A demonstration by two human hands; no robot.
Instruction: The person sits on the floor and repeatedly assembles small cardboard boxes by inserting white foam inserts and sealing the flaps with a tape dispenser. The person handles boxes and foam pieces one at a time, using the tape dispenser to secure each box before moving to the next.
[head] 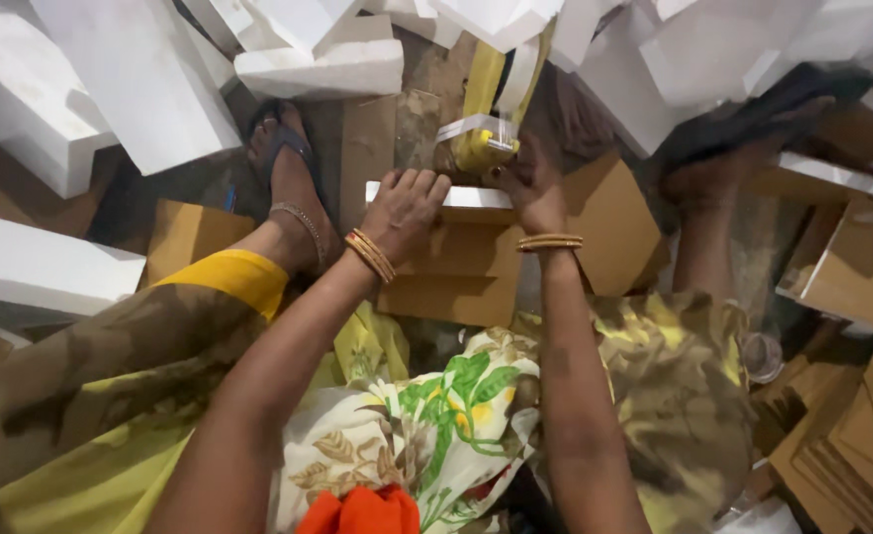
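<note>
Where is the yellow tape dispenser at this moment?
In the head view, the yellow tape dispenser lies at top centre, just beyond the brown cardboard box, touching the right hand.
</note>
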